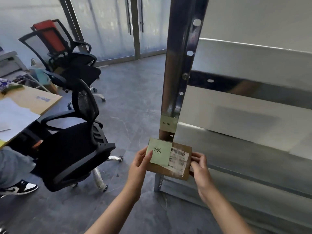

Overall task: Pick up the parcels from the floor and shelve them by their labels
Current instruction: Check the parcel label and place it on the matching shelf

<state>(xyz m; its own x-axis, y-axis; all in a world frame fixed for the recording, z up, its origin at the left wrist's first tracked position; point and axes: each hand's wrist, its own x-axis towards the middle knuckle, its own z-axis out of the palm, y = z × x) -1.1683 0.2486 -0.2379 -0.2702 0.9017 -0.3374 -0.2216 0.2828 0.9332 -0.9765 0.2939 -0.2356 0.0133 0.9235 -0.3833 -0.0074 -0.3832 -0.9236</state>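
Observation:
I hold a small brown cardboard parcel [175, 173] in both hands, in front of the metal shelf's upright post [179, 65]. A green sticky note [160, 152] with handwriting and a white barcode label [179, 159] cover its face. My left hand [140, 163] grips the left edge with the thumb on the note. My right hand [200, 166] grips the right edge. A second green note [168, 123] with similar handwriting is stuck on the post just above the parcel. The shelf boards [244, 149] stretch to the right.
Black mesh office chairs [72, 149] stand to the left, one with a red back [52, 36]. A desk [25, 105] with a flat cardboard box is at the far left. A person's leg and sneaker [18, 188] show at lower left. Glass doors [118, 26] lie behind.

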